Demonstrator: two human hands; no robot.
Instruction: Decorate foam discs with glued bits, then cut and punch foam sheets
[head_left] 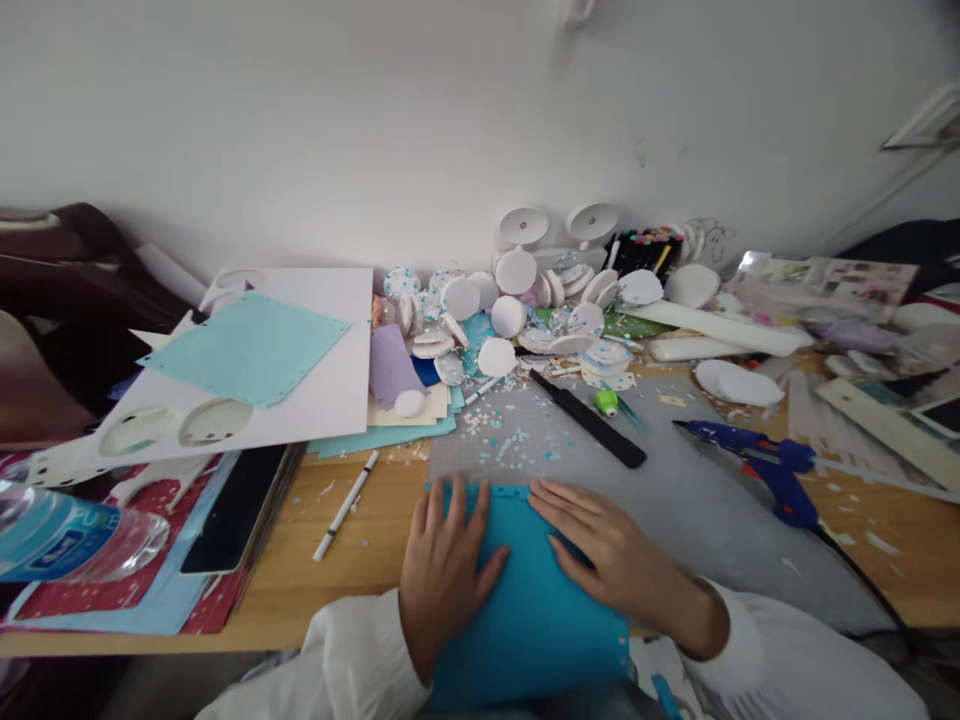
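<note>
Both my hands rest flat on a blue paper sheet (525,610) with punched holes along its edges, at the near edge of the desk. My left hand (444,570) presses the sheet's left part, fingers stretched out. My right hand (607,555) lies across its upper right part, fingers extended toward the left. The sheet lies partly on a grey cutting mat (660,480) strewn with small paper bits.
A black utility knife (589,418), a green punch (606,402) and a blue glue gun (772,465) lie on the mat. White foam discs (510,300) pile at the back. A white pen (346,504), a light-blue sheet on white board (247,350), a phone (236,510) and a water bottle (60,535) sit left.
</note>
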